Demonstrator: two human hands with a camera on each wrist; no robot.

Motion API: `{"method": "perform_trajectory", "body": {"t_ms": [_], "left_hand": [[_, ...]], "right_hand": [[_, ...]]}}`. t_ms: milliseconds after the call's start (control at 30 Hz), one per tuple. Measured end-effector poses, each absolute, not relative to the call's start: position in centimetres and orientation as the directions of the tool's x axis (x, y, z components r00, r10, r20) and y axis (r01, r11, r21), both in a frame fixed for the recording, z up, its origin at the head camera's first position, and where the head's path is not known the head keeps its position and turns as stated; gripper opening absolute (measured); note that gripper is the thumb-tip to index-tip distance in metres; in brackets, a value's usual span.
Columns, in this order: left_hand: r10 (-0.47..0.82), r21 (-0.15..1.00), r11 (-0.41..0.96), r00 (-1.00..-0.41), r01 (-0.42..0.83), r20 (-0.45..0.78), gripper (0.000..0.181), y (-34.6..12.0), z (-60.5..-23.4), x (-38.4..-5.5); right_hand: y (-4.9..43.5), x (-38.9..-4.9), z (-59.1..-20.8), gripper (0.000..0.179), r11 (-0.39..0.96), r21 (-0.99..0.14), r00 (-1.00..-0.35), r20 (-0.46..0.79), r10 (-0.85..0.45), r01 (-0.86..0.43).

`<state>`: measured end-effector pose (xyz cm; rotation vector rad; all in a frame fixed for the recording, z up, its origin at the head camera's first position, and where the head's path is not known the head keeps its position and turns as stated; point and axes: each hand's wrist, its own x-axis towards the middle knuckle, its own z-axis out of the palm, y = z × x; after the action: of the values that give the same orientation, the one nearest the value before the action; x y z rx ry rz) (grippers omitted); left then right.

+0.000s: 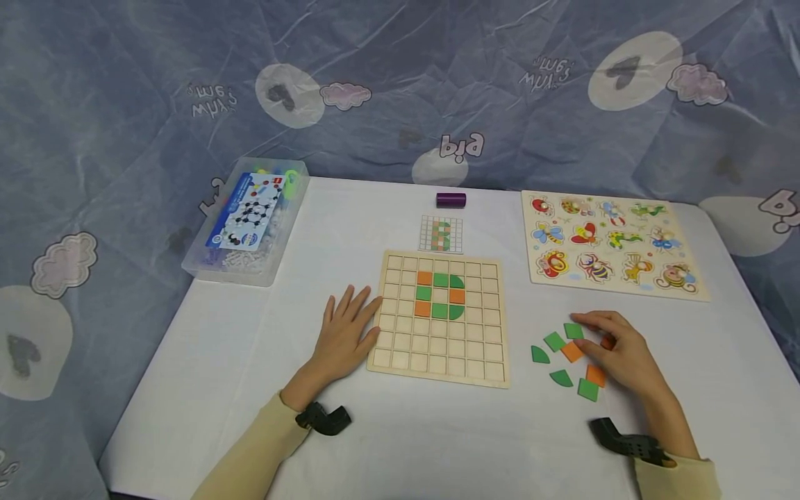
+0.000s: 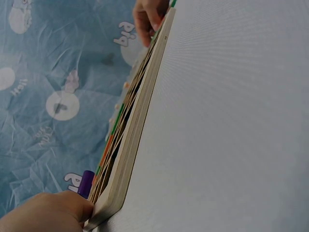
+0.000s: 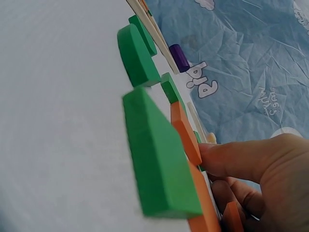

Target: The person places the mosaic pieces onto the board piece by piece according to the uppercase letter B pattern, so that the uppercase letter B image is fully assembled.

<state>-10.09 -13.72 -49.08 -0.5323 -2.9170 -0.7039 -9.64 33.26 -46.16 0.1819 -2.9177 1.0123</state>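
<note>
While our left hand (image 1: 345,335) rests, fingers extended, against the left edge of the grid board (image 1: 439,326), our right hand (image 1: 619,349) bends over loose tiles (image 1: 571,352) right of the board; whether it grips one, we cannot tell. Advised handling: pinch single tiles by opposite edges, board steadied.

Plastic box (image 1: 278,239), purple cylinder (image 1: 451,200), picture board (image 1: 617,255), printed blue cloth (image 1: 387,42)

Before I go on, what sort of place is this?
Most likely a play or learning corner, perhaps set up for recording: a white-covered table against a printed cartoon-style fabric sheet, with a gridded wooden board and a colourful picture board on it.
</note>
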Motion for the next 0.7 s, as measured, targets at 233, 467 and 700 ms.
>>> {"method": "perform_trajectory", "body": {"t_ms": [233, 467, 700], "left_hand": [[0.31, 0.424, 0.835, -0.936, 0.352, 0.166, 0.051, -13.72, -48.98, -10.06], [0.309, 0.43, 0.831, -0.936, 0.352, 0.17, 0.051, -13.76, -48.88, -9.98], [0.313, 0.433, 0.828, -0.934, 0.356, 0.171, 0.052, -13.7, -49.0, -10.1]], "right_hand": [[33.08, -9.66, -46.39, 0.031, 0.783, -0.604, -0.988, 0.117, -0.098, -0.149], [32.99, -9.74, -46.38, 0.028, 0.795, -0.586, -0.986, 0.135, -0.095, -0.156], [32.41, -9.84, -45.73, 0.029, 0.82, -0.554, -0.976, 0.216, -0.026, -0.144]]}}
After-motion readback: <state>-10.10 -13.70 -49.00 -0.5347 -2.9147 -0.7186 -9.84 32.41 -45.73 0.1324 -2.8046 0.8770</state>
